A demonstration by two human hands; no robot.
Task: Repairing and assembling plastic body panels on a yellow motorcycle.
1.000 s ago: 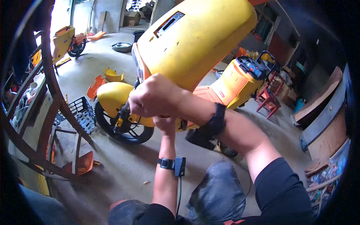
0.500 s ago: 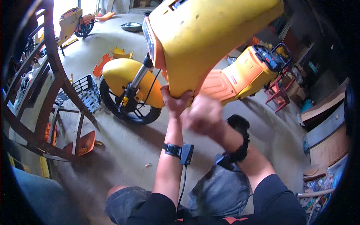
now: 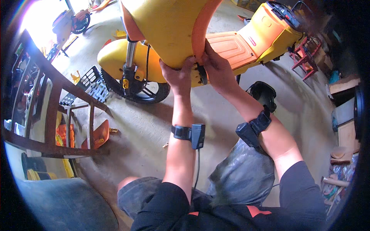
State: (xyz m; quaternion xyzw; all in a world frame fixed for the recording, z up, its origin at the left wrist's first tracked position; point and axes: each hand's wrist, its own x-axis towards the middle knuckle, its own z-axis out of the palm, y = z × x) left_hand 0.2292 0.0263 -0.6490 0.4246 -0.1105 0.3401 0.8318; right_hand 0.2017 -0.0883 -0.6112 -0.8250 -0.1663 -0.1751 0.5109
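A yellow front panel (image 3: 169, 30) of a scooter rises in front of me. Along its right side runs an orange inner panel (image 3: 200, 29). My left hand (image 3: 179, 76) grips the lower end of the yellow panel, thumb on the seam and the other fingers partly hidden. Against the seam's right side, my right hand (image 3: 219, 71) is closed on the lower edge of the orange panel, its fingertips partly hidden. A small dark part (image 3: 202, 74) shows between the two hands. Left of them are the yellow front fender (image 3: 111, 54) and the black front tyre (image 3: 160, 94).
The orange footboard (image 3: 233, 48) extends to the right. A brown metal frame (image 3: 54, 111) and a perforated crate (image 3: 92, 86) stand at the left. A red stool (image 3: 306, 57) is at the right. An orange part (image 3: 101, 134) lies by the frame.
My right hand, blurred and raised off the panel before, has come to the seam beside my left hand. The view has shifted, putting the scooter higher in the picture.
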